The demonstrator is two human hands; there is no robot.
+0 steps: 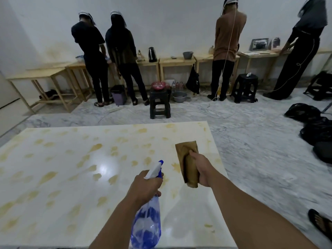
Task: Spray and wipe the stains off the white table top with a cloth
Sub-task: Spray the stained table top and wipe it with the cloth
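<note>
Obs.: my left hand (143, 186) grips the neck of the spray bottle (148, 218), fingers wrapped at the trigger, nozzle (159, 165) angled toward the far middle of the counter (53, 177). Judgement: held this way so the spray lands ahead of me on the stained area, not on my arm.

My right hand (202, 169) is clamped on the cloth (188, 159), a tan folded piece, long axis running near-to-far. Whether its far end touches the counter or hovers just above it, I cannot tell. It sits near the right edge, just right of the nozzle; likely kept out of the spray line but ready to follow.

Yellow-brown stains (97, 147) are scattered across most of the white top, denser to the left and far side. A patch near me at the right looks mostly clear, with one small mark (208, 225) left.

Step in hand, as I read it: spraying, with wiping to come. Most of the task remains.

Risk: overspray past the right edge onto the marble floor (260, 141).

Background: people at wooden benches (177, 61) along the far wall; not involved.
</note>
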